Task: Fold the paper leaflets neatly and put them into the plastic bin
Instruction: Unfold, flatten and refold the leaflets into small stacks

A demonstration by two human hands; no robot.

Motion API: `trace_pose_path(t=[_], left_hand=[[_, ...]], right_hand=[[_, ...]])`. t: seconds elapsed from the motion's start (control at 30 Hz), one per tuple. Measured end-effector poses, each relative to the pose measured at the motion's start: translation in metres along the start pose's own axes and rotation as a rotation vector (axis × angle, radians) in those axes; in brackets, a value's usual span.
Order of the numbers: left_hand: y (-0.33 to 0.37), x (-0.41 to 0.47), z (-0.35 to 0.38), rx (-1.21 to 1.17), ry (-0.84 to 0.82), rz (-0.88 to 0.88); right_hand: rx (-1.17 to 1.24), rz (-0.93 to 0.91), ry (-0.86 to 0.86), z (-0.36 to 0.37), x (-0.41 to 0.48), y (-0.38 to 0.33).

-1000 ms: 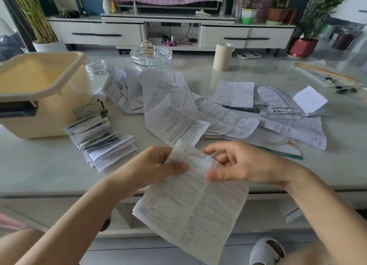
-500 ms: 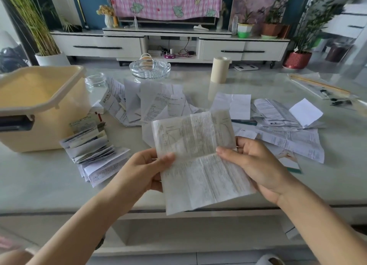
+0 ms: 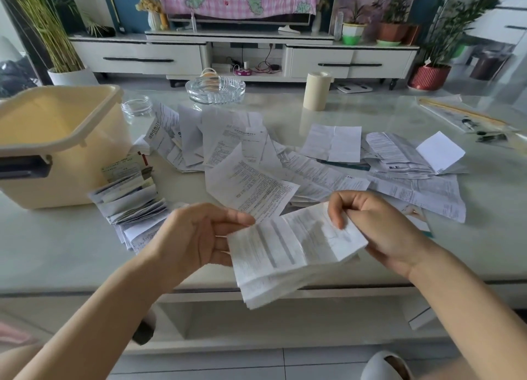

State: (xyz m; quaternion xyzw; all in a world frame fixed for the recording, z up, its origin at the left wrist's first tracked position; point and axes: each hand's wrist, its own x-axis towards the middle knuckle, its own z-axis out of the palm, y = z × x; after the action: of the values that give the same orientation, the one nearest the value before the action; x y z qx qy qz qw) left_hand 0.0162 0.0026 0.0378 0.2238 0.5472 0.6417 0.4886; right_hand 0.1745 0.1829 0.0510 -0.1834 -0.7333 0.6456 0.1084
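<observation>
Above the table (image 3: 57, 251) near edge, I hold the half-folded leaflet (image 3: 291, 248). Left hand (image 3: 199, 234) pinches its left edge; right hand (image 3: 379, 225) fingers curl on the top-right corner. I judge it thin, light and limp, so grip at edges and creases only.
</observation>
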Motion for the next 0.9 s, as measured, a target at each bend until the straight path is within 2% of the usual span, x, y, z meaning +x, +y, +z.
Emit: trace_pose_path(t=[0.13,0.23,0.3,0.37,0.43,0.5,0.57,0.77,0.9], left_hand=[[-0.014,-0.005,0.01,0.389,-0.145,-0.121],[-0.018,-0.008,0.024,0.551,-0.131,-0.094],[-0.017,-0.008,0.028,0.561,-0.067,-0.025],[-0.018,-0.005,0.026,0.533,0.078,0.076],[-0.023,-0.002,0.024,0.504,0.251,0.21],[-0.026,-0.002,0.027,0.487,0.39,0.306],[-0.028,-0.002,0.032,0.452,0.432,0.328],[-0.029,0.001,0.037,0.457,0.346,0.371],[-0.03,0.002,0.042,0.352,0.314,0.35]], right_hand=[[-0.164,-0.033,-0.079,0.013,-0.003,-0.002],[-0.149,-0.026,-0.078,0.019,-0.004,-0.001],[0.036,-0.016,0.082,0.019,0.001,0.001],[0.357,0.035,0.24,0.018,0.005,0.001],[0.515,0.081,0.151,0.022,0.005,0.001],[0.379,0.116,-0.027,0.035,0.0,0.004],[0.263,0.134,-0.073,0.053,-0.006,0.007],[0.188,0.116,0.169,0.062,-0.002,0.009],[0.033,-0.004,0.218,0.061,-0.002,0.005]])
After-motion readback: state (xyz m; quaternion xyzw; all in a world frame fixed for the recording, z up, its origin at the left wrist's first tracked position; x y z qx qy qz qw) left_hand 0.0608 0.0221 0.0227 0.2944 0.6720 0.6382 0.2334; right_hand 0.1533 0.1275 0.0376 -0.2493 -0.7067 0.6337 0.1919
